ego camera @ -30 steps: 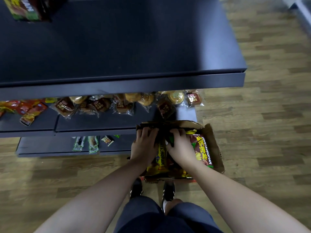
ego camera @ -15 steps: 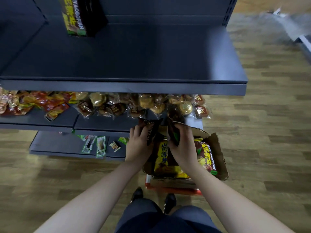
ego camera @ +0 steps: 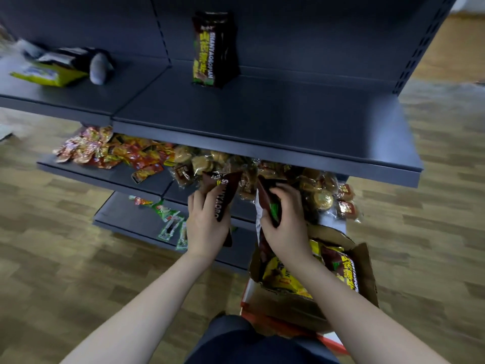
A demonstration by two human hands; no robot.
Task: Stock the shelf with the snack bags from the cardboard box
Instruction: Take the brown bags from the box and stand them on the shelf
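My left hand (ego camera: 206,224) grips a dark brown snack bag (ego camera: 224,197) with white lettering, held up below the top shelf's front edge. My right hand (ego camera: 287,224) grips a second dark snack bag (ego camera: 267,203) above the cardboard box (ego camera: 366,274). The box sits on the floor at my right, open, with several yellow and brown snack bags (ego camera: 286,277) inside. On the dark top shelf (ego camera: 262,119) one matching snack bag (ego camera: 214,48) stands upright near the back panel.
A yellow-green packet (ego camera: 47,74) and a grey object (ego camera: 99,68) lie on the top shelf at left. The middle shelf holds red packets (ego camera: 110,151) and wrapped buns (ego camera: 322,198). A few green packets (ego camera: 168,219) lie on the bottom shelf. Wooden floor surrounds the unit.
Both hands have risen out of the box, each lifting a dark snack bag. My view has tilted up, so the top shelf and its standing bag now show fully.
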